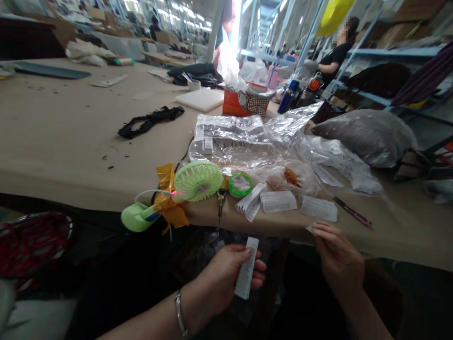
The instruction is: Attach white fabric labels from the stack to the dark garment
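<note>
In my left hand (231,271), below the table's front edge, is a narrow white printed label strip (247,269), pinched under the thumb. My right hand (336,255) is closed at the table edge, its fingertips pressed on a small pale piece (312,229). Just beyond it a stack of printed labels (319,208) lies flat on the table. To the left of that are another label stack (278,201) and a fanned bundle of strips (250,202). Pink-handled scissors (353,212) lie to the right of the stacks.
A green fan (198,181) is taped at the front edge beside a round green container (240,184). Clear plastic bags (233,141) cover the middle of the table (88,141). A black fabric piece (150,122) lies farther left. A person (336,54) is at the back right.
</note>
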`<state>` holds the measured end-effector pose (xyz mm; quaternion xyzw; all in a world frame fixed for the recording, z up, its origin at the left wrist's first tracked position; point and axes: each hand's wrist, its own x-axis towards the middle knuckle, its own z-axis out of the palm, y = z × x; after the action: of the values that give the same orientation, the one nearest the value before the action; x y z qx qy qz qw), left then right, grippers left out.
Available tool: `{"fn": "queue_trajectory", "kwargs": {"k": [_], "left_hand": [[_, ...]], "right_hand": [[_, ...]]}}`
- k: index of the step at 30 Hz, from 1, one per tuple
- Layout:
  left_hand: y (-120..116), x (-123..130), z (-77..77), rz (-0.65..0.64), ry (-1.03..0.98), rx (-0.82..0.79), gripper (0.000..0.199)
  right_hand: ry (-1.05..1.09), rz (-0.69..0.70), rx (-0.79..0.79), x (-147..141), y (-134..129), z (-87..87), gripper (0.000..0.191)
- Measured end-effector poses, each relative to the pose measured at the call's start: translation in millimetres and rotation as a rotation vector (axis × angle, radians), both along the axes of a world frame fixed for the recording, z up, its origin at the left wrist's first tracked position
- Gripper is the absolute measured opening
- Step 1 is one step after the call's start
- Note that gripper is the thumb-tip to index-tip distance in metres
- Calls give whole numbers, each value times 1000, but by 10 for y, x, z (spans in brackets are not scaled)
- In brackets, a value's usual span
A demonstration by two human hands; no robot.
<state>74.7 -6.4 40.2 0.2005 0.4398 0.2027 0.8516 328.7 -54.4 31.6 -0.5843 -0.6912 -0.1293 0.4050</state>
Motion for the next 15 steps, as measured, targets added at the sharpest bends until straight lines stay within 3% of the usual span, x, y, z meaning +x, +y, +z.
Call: {"fn": "queue_trajectory", "kwargs": {"k": [3, 7, 11, 15], "left_hand": [[-25, 13, 26, -22, -60, -34, 19], [-35, 14, 30, 27, -150, -8, 15], [-23, -35, 8, 149, -195, 5, 14], [-27, -67, 11, 155, -188, -15, 16]], "right_hand": [[145, 237, 40, -478, -27, 70, 22], [54, 451, -4, -994, -30, 35, 22], [-8, 506, -64, -1143, -13, -106, 20], [-43, 511, -99, -1122, -32, -162, 18]]}}
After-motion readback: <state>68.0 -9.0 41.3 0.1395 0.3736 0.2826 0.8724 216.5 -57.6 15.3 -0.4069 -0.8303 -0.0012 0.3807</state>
